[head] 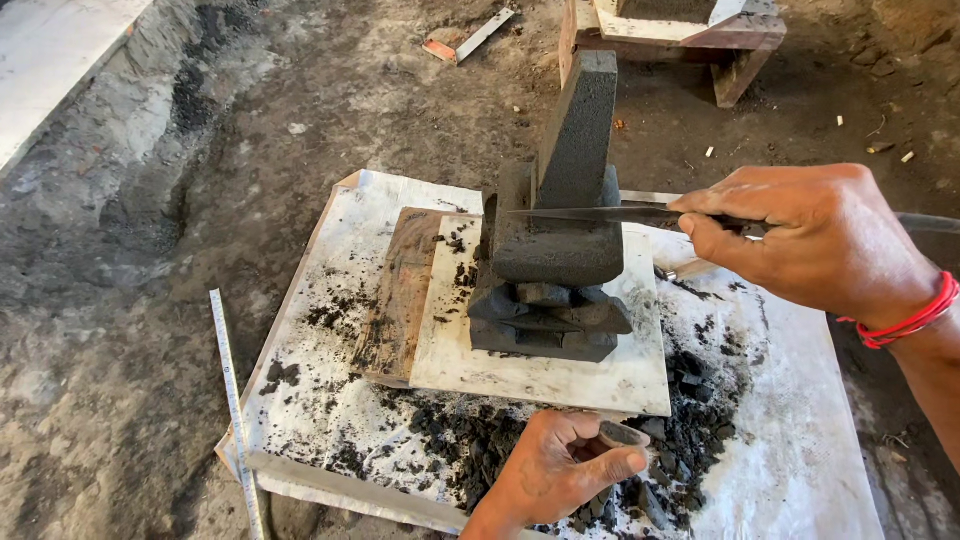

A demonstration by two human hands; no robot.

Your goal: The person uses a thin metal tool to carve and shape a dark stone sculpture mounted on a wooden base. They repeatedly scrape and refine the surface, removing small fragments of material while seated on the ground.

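Note:
A dark grey carved stone piece (555, 250) with a stepped base and a tall upright slab stands on a white board (545, 375). My right hand (810, 240) is closed around a long thin metal blade (590, 213), held level, with its tip against the upper part of the stone. My left hand (560, 470) rests curled at the board's near edge, on dark stone chips, with a small pale object pinched between thumb and fingers. A red band circles my right wrist.
The small board lies on a wooden plank (400, 295) atop a larger white slab (330, 400) strewn with black chips (680, 430). A measuring tape (235, 410) lies at the left on the dirt floor. A wooden stand (680, 40) is behind.

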